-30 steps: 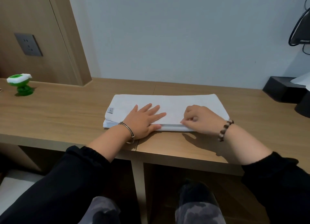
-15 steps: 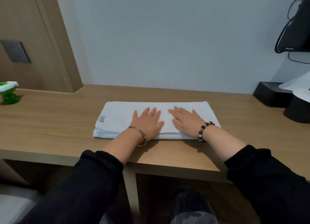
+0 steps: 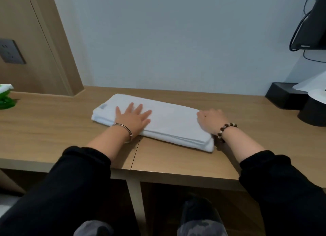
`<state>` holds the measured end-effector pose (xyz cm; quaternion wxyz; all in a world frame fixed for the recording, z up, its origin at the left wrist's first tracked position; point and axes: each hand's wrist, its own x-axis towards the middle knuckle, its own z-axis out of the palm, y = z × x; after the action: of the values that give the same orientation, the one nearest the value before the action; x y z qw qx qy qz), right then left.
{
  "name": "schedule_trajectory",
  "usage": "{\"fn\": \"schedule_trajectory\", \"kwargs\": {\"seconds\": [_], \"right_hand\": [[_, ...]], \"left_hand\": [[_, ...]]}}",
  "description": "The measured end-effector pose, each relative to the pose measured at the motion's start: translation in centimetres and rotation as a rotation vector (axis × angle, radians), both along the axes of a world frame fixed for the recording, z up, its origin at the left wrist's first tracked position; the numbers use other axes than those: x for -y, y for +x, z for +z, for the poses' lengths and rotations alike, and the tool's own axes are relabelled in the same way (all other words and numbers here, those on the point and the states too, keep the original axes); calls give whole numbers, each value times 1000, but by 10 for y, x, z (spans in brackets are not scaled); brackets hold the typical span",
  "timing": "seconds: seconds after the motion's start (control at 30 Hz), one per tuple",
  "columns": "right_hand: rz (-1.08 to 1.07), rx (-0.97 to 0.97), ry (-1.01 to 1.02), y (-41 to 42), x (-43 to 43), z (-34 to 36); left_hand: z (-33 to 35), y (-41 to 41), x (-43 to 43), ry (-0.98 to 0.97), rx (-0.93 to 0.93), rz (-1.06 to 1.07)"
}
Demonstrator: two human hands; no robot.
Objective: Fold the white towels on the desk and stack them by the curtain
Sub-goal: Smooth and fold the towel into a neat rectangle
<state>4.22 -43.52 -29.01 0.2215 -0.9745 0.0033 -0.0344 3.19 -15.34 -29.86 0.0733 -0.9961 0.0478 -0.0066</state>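
Left hand [image 3: 132,117] flat on towel [image 3: 173,123]; right hand [image 3: 212,121] at edge.

I see soft, dim, even light with faint shadows on the desk [image 3: 176,161]. The right hand [image 3: 211,121] is slightly blurred; the frame edges bend.

- Towel [image 3: 167,122], centre: was plain white.
- Desk [image 3: 53,129]: was light brown, wood-grained.
- Sleeves [image 3: 70,182], bottom: were black.
- Trousers [image 3: 202,230], bottom edge: had grey camouflage.
- Bead bracelet [image 3: 226,129], centre right: was brown and cream.
- Small object [image 3: 5,98], left edge: was green and white.
- Socket [image 3: 10,52], upper left: was dark grey.
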Motion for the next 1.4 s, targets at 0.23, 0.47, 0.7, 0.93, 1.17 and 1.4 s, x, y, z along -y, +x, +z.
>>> {"fn": "schedule_trajectory", "kwargs": {"seconds": [0.23,0.47,0.7,0.93,1.17,1.4], "right_hand": [[296,103,151,-51,-37,-13],[470,-49,351,-55,-21,-4],[391,157,282,-60,-26,-12],[418,332,-13,-71,-36,-13],[550,190,29,-83,-65,0],[694,299,20,-92,-120,-3]], "left_hand": [[11,-18,-8,-210,-45,63],[1,-81,36,-254,-101,-51],[-6,-89,32,-195,3,-224],[-11,-92,11,-432,37,-167],[-15,-114,-20,-758,26,-249],[-16,-114,-26,-845,47,-232]]}}
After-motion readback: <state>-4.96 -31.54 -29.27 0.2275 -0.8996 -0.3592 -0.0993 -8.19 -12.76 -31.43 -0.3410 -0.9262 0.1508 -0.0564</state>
